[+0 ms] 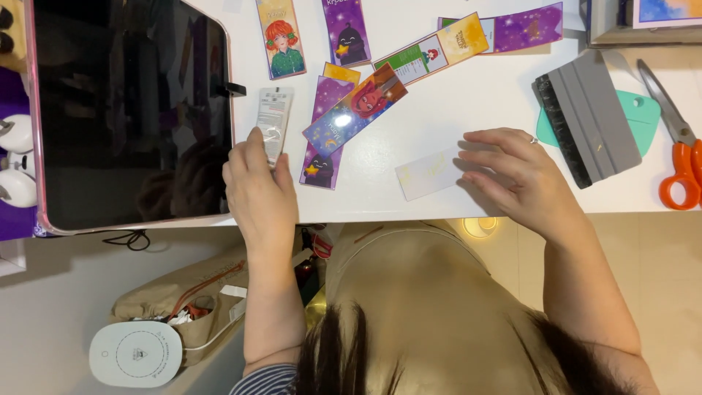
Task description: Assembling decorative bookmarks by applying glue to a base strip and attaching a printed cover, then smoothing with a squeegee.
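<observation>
Nearest the camera, below the table edge, a tan bag [194, 311] lies on the floor under the left forearm, with a round white device [135, 354] just beside it.

On the white table [468, 110], the left hand [257, 186] is curled around the lower end of a small white packet [273, 121], thumb and fingers pinching it so that the packet stands up past the fingertips. Just left of this hand sits a dark tablet [131, 110] with a pink rim, its screen blank. Just right of the hand lies a purple bookmark [322, 135], and across that one a shiny bookmark [356, 108] with a red-haired figure rests at a slant.

The right hand [512, 175] lies flat with fingers spread narrowly, fingertips pressing down on the right end of a pale white strip [428, 174] that lies near the table edge. A ring shows on one finger.

To the right of this hand, a grey scraper [592, 117] rests on top of a teal scraper [643, 117], and beyond them lie orange-handled scissors [680, 157], blades shut.

Farther from both hands, more bookmarks are spread out: one with a red-haired girl [281, 36], one purple with a dark bird [346, 31], a green and yellow one [433, 47], and a purple starry one [526, 28].
</observation>
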